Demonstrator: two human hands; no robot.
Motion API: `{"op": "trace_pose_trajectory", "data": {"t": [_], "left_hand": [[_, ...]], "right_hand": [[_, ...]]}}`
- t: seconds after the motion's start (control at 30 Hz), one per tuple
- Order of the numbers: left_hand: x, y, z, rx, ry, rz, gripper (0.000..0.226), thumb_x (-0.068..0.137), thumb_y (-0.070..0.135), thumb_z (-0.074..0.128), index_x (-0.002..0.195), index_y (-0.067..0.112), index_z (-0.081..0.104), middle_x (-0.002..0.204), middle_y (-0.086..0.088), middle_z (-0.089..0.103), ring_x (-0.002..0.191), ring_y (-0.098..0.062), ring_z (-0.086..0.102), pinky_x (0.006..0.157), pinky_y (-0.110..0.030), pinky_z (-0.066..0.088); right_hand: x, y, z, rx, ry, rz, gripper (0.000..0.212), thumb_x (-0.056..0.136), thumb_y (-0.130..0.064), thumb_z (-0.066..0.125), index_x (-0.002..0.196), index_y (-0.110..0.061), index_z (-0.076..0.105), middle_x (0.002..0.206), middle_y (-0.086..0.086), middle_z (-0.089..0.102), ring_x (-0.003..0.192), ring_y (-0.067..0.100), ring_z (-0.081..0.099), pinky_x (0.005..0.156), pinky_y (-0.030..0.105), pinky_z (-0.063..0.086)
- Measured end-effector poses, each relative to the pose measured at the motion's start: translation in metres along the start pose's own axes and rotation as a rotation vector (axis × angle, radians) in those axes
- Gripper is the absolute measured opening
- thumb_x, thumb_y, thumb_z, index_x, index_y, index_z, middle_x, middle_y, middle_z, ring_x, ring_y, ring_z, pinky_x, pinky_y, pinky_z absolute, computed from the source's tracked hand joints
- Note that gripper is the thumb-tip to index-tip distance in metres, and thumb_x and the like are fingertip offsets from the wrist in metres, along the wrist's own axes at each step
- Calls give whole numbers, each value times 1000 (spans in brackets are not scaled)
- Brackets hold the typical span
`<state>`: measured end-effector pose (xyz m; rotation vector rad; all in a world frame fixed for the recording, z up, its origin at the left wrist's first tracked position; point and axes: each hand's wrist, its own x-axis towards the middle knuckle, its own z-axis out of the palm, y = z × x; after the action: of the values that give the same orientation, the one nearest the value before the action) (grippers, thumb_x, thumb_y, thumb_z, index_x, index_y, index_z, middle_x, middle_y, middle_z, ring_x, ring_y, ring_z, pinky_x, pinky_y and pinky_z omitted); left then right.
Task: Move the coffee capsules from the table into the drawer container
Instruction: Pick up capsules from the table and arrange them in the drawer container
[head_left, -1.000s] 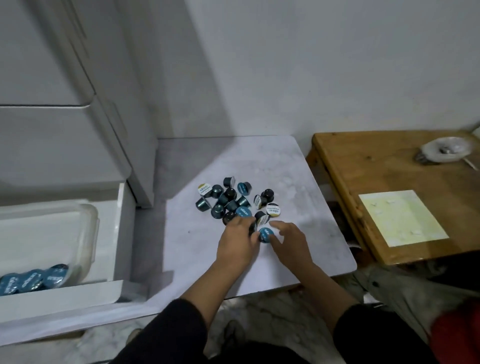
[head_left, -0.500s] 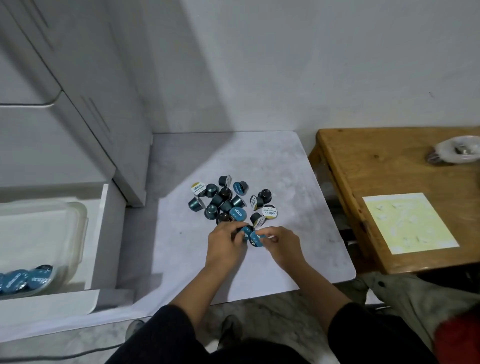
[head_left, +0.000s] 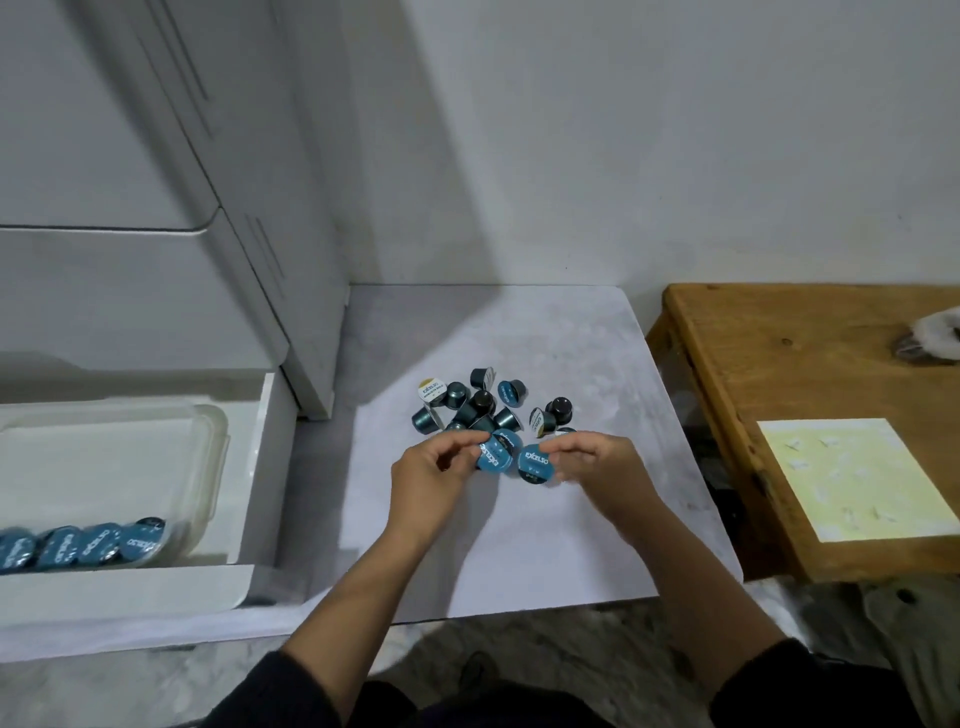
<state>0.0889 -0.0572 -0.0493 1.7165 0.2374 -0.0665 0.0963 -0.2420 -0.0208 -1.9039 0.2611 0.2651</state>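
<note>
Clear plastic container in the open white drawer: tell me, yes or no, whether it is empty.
No: the clear plastic container already holds a row of blue-lidded coffee capsules along its near side.

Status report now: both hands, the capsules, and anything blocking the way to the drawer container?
Left hand pinches blue capsule. Right hand pinches another capsule. Pile waits on table. Container open, path clear.

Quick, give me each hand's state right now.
Left hand: pinches a blue-lidded capsule at its fingertips.
Right hand: pinches another blue-lidded capsule.
</note>
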Motion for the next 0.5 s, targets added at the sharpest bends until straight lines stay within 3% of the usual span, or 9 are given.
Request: {"op": "trace_pose_trajectory", "data": {"t": [0.07, 0.13, 0.23, 0.33, 0.4, 0.5], "left_hand": [[-1, 16, -20, -26, -6, 26, 24, 84, 9, 65, 83, 31, 73, 88, 10, 73, 82, -7, 67, 80, -18, 52], [-1, 34, -44, -41, -14, 55, 27, 84, 8, 64, 80, 33, 72, 88, 13, 73, 79, -4, 67, 78, -15, 51], [-2, 57, -86, -29, -43, 109, 28, 85, 6, 62, 79, 32, 72, 80, 17, 73, 75, 2, 66, 74, -10, 51], [-4, 73, -138, 19, -63, 151, 26, 85, 6, 63, 82, 30, 73, 80, 14, 74, 79, -4, 67, 79, -16, 54], [-4, 80, -176, 57, -80, 160, 25, 85, 6, 63, 82, 29, 74, 82, 11, 75, 80, -5, 68, 79, -16, 54], [-1, 83, -239, 171, -117, 169, 24, 84, 8, 64, 82, 30, 74, 82, 13, 75, 80, -2, 68, 78, -12, 53]], "right_hand": [[-2, -22, 3, 4, -46, -43, 25, 82, 2, 60, 77, -19, 73, 84, 13, 73, 75, 26, 64, 74, 36, 50], [-4, -46, 11, 18, -85, -84, 27, 82, 3, 60, 75, -20, 73, 77, 12, 71, 67, 20, 60, 67, 32, 48], [-8, -85, 33, 21, -136, -161, 28, 83, 3, 59, 73, -20, 71, 64, -7, 69, 56, 3, 58, 57, 16, 47], [-14, -117, 66, 7, -187, -244, 26, 81, 2, 61, 73, -20, 72, 66, -9, 70, 59, 2, 60, 61, 11, 48], [-18, -135, 93, -11, -224, -288, 25, 81, 0, 62, 74, -22, 72, 72, -1, 71, 63, 7, 61, 65, 14, 51], [-24, -162, 140, -27, -290, -334, 26, 82, 2, 61, 76, -21, 72, 73, -2, 70, 61, 3, 60, 63, 9, 49]]}}
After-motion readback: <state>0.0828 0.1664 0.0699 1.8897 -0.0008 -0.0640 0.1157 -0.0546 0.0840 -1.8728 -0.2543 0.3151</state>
